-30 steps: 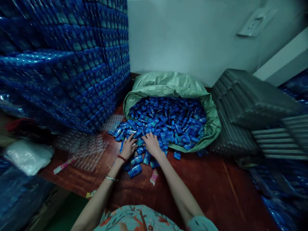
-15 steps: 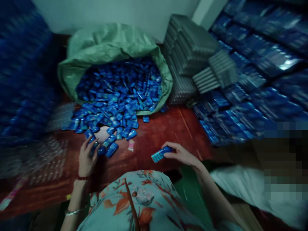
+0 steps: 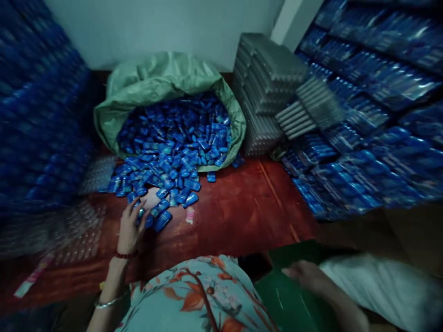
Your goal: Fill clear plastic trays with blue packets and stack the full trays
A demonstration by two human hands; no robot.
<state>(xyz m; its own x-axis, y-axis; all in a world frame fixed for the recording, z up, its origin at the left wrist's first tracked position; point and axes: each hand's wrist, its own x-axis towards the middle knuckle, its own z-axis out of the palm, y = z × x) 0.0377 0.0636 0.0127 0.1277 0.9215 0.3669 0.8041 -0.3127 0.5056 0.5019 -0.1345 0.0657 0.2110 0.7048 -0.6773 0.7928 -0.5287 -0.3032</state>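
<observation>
One blue packet [image 3: 140,213] between thumb and fingers of left hand [image 3: 130,227].

You're in a packing workshop: green sack [image 3: 166,83] spilling blue packets [image 3: 176,152], stacked clear trays [image 3: 266,74], walls of wrapped goods [image 3: 380,60].

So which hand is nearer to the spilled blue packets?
Left. The left hand has its fingers among the nearest spilled blue packets; the right hand is off to their right, past the red table's front edge.
</observation>
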